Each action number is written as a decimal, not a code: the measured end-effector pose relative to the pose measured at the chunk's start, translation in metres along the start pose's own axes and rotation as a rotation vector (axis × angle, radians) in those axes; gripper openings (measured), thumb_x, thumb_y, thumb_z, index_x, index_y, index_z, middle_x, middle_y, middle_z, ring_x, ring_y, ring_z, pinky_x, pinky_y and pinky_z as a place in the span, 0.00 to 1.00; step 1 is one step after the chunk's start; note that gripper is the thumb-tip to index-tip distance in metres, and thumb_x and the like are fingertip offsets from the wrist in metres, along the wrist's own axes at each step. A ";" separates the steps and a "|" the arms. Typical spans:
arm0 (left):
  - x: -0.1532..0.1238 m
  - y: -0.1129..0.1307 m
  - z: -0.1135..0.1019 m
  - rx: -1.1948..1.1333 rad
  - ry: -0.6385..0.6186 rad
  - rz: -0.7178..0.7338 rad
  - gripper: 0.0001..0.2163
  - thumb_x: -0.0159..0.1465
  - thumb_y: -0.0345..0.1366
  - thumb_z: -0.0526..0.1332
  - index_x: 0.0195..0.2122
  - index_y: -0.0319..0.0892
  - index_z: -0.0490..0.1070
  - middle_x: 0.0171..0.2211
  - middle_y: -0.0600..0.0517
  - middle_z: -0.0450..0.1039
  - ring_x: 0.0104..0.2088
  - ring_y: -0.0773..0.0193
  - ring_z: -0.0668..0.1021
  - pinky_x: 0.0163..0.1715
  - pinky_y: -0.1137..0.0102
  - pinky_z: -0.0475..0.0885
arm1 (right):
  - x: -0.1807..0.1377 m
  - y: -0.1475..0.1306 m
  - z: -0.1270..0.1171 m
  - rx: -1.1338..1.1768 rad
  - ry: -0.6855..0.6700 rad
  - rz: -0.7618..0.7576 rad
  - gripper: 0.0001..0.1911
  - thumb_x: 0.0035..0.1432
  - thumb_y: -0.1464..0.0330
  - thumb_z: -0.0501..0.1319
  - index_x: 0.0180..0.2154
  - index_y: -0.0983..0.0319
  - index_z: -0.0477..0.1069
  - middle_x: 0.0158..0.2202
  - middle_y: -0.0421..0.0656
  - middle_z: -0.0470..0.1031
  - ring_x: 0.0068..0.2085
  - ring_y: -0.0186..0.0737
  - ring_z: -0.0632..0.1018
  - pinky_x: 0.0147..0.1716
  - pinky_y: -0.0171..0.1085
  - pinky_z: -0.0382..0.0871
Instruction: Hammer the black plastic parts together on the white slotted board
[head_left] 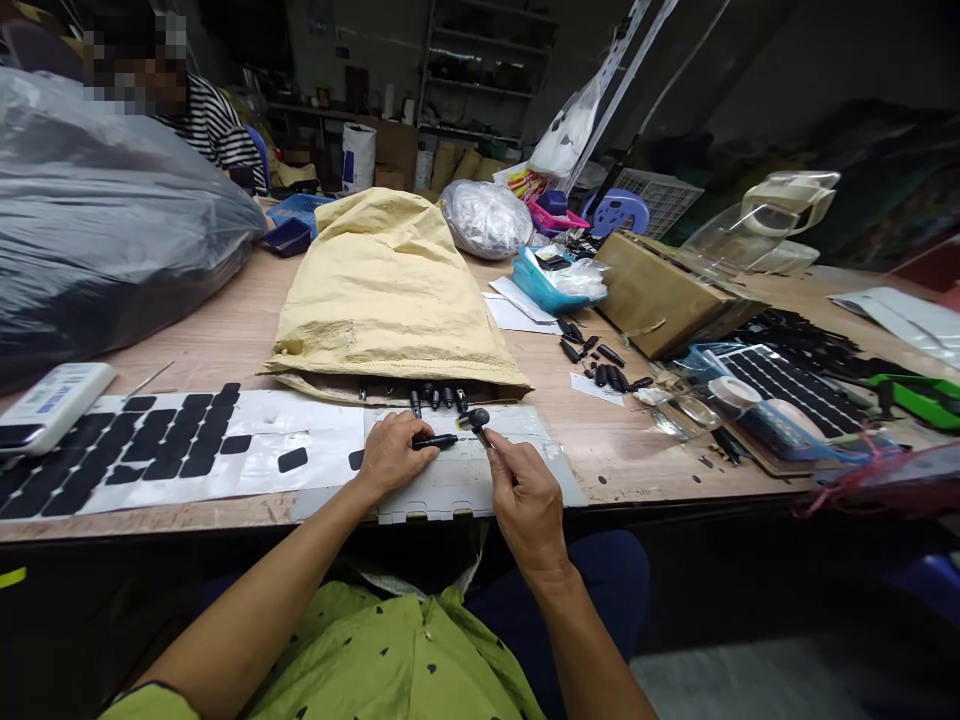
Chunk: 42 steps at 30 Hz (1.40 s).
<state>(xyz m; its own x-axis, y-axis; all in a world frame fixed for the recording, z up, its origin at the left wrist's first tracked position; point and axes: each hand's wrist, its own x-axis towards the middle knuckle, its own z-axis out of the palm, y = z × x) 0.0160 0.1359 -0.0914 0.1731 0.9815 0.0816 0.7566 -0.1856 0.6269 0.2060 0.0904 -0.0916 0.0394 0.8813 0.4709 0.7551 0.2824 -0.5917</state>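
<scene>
My left hand rests low over a grey board at the table's front edge. Its thumb and fingers pinch a black pen-shaped piece that points right. Closed around a thin handle, my right hand holds a small hammer-like tool with a dark round head. That head is just above and right of the black piece's tip; whether they touch I cannot tell. Right behind my hands, several black cylindrical pieces poke out from the mouth of a yellow sack.
White sheets with black square patches lie left, beside a white device. A large grey plastic bag stands behind them. On the right are loose black pieces, a cardboard box and a blue basket. A person sits back left.
</scene>
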 end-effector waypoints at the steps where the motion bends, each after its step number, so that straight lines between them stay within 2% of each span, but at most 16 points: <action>1: 0.000 0.000 0.000 -0.002 -0.001 -0.001 0.05 0.58 0.36 0.66 0.36 0.46 0.77 0.33 0.53 0.74 0.39 0.59 0.72 0.40 0.66 0.64 | -0.001 0.000 0.001 -0.025 0.006 -0.029 0.17 0.67 0.65 0.52 0.51 0.59 0.75 0.35 0.45 0.75 0.39 0.39 0.75 0.42 0.37 0.69; 5: 0.000 -0.001 0.001 -0.002 0.000 0.000 0.05 0.58 0.36 0.66 0.36 0.46 0.77 0.34 0.53 0.74 0.40 0.59 0.72 0.40 0.66 0.64 | -0.005 0.003 0.006 -0.080 -0.027 -0.101 0.17 0.68 0.67 0.52 0.52 0.59 0.75 0.31 0.43 0.72 0.36 0.37 0.73 0.37 0.35 0.68; 11: 0.000 -0.002 0.002 0.009 -0.003 0.000 0.05 0.58 0.36 0.66 0.36 0.46 0.78 0.34 0.53 0.74 0.40 0.59 0.72 0.40 0.66 0.64 | -0.001 -0.006 0.006 -0.036 -0.003 -0.110 0.16 0.67 0.67 0.53 0.52 0.58 0.75 0.32 0.43 0.73 0.37 0.38 0.74 0.40 0.36 0.69; 16: 0.001 -0.003 0.004 0.009 0.003 -0.007 0.05 0.58 0.37 0.66 0.35 0.47 0.78 0.34 0.53 0.74 0.40 0.59 0.72 0.40 0.66 0.64 | -0.006 -0.010 0.012 -0.054 -0.087 -0.119 0.16 0.67 0.67 0.53 0.51 0.58 0.75 0.33 0.43 0.73 0.37 0.37 0.74 0.40 0.35 0.68; 18: 0.001 -0.004 0.004 0.008 0.003 -0.007 0.05 0.58 0.37 0.66 0.35 0.47 0.78 0.33 0.53 0.74 0.40 0.59 0.72 0.40 0.66 0.65 | -0.006 -0.006 0.012 -0.067 -0.079 -0.102 0.16 0.67 0.67 0.53 0.51 0.58 0.75 0.35 0.43 0.74 0.39 0.38 0.75 0.41 0.35 0.67; 23: 0.001 -0.005 0.003 0.004 0.008 0.016 0.07 0.61 0.41 0.63 0.37 0.46 0.78 0.33 0.52 0.74 0.39 0.60 0.72 0.40 0.66 0.64 | 0.010 0.023 0.005 -0.185 0.076 -0.017 0.15 0.65 0.66 0.55 0.49 0.60 0.76 0.37 0.44 0.75 0.40 0.40 0.73 0.41 0.36 0.65; 29: 0.000 -0.007 0.003 0.008 -0.016 0.044 0.15 0.69 0.43 0.53 0.35 0.45 0.77 0.33 0.52 0.73 0.38 0.60 0.71 0.39 0.66 0.63 | 0.019 0.058 0.011 -0.466 0.057 0.124 0.12 0.60 0.70 0.59 0.43 0.59 0.79 0.35 0.45 0.73 0.38 0.42 0.69 0.38 0.38 0.58; 35: -0.002 -0.010 0.003 0.027 -0.026 0.070 0.21 0.72 0.44 0.46 0.30 0.43 0.72 0.32 0.51 0.70 0.36 0.61 0.69 0.36 0.66 0.62 | 0.016 0.053 0.015 -0.504 0.091 0.165 0.11 0.59 0.69 0.62 0.43 0.57 0.79 0.35 0.43 0.72 0.37 0.40 0.67 0.37 0.38 0.54; 42: -0.001 -0.013 0.004 0.023 -0.021 0.097 0.19 0.71 0.45 0.48 0.30 0.43 0.73 0.32 0.51 0.70 0.36 0.61 0.69 0.38 0.65 0.62 | 0.017 0.051 0.015 -0.518 0.079 0.182 0.11 0.60 0.68 0.61 0.44 0.57 0.78 0.36 0.43 0.73 0.37 0.40 0.66 0.37 0.38 0.53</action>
<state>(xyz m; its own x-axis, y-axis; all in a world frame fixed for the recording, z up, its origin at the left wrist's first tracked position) 0.0081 0.1369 -0.1026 0.2596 0.9576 0.1249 0.7500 -0.2814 0.5986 0.2355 0.1251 -0.1237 0.2329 0.8617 0.4508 0.9540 -0.1124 -0.2780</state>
